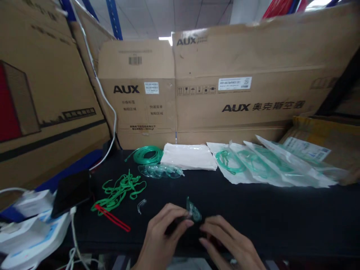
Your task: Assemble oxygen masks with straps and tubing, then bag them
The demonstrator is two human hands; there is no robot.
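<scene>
My left hand and my right hand meet low in the view over the black table. Together they pinch a small clear green plastic piece, held up between the fingertips. The left fingers are curled round its dark lower part; the right fingers close in from the right. A small clear bent clip lies just left of my left hand. Further left lie a tangle of green elastic straps and a red strip.
At the back of the table are a coil of green tubing, clear masks, a stack of white bags and several sealed packets with green tubing. A black phone, papers and cables lie left. Cardboard boxes wall the table.
</scene>
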